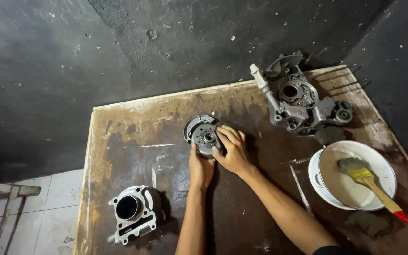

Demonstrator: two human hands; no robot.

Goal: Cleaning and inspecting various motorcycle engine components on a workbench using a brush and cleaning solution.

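Both of my hands meet on a round grey metal engine part (203,133) that lies near the middle of a worn brown wooden table (133,151). My left hand (200,167) grips its near edge from below. My right hand (232,150) covers its right side, fingers curled over the rim. A thin curved plate shows behind the disc at its upper left.
A grey engine cylinder block (133,212) stands at the table's front left. A large grey crankcase casting (298,99) lies at the back right. A white bowl (322,189) of murky liquid holds a yellow-handled brush (371,182). Dark walls surround the table; tiled floor shows at left.
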